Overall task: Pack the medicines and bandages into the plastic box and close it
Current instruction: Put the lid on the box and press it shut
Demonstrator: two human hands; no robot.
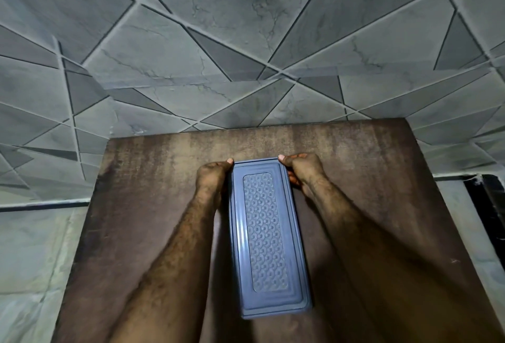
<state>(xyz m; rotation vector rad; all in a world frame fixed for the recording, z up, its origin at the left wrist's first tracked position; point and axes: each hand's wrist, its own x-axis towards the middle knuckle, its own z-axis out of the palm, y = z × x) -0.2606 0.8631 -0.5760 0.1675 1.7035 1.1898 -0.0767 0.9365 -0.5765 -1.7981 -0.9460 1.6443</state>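
Observation:
A long blue-grey plastic box lies lengthwise on the brown table, its patterned lid on top. My left hand grips the far left corner of the box, thumb on the lid's edge. At the far right corner my right hand holds the box the same way, fingers wrapped down its side. Both forearms run along the box's long sides. No medicines or bandages are visible; the lid hides the inside.
The table's far edge meets a grey tiled wall with a geometric pattern. Pale marble floor shows to the left and right of the table. A dark object stands at the right edge.

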